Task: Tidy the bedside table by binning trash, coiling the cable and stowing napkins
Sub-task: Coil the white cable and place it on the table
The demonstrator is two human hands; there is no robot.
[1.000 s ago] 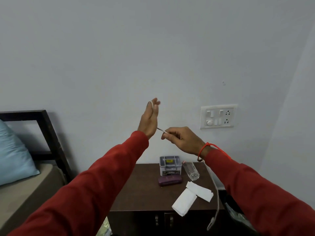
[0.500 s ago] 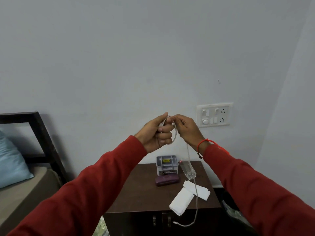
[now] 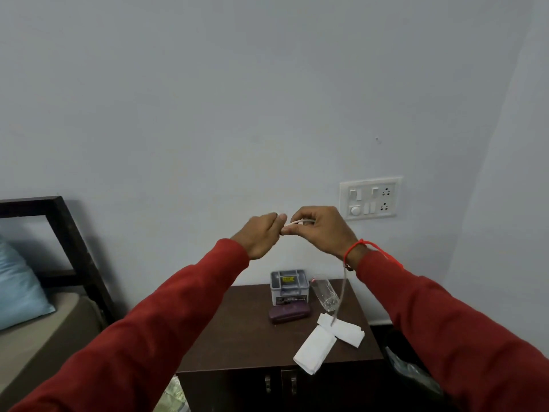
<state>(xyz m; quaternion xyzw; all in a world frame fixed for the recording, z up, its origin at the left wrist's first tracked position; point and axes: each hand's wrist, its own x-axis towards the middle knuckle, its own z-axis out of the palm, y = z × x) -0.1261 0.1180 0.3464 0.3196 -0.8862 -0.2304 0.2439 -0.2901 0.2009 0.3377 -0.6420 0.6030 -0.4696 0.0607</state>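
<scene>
Both hands are raised in front of the wall, above the dark brown bedside table [image 3: 237,337]. My left hand [image 3: 261,236] and my right hand [image 3: 319,230] pinch a thin white cable [image 3: 297,223] between them, fingertips almost touching. A loose length of that cable hangs from under my right wrist down to the table near the napkins. Two white napkins [image 3: 326,341] lie overlapping at the table's front right, one sticking out over the edge.
A grey plastic box [image 3: 288,285], a purple case [image 3: 289,313] and a clear glass [image 3: 325,292] stand at the back of the table. A switch panel [image 3: 370,197] is on the wall. A bed with a blue pillow [image 3: 17,289] is at left. A bag [image 3: 413,373] sits right of the table.
My hands have dropped lower and my left hand has turned palm down. The hanging cable is shorter; its end has come up from beside the cabinet front to the table top.
</scene>
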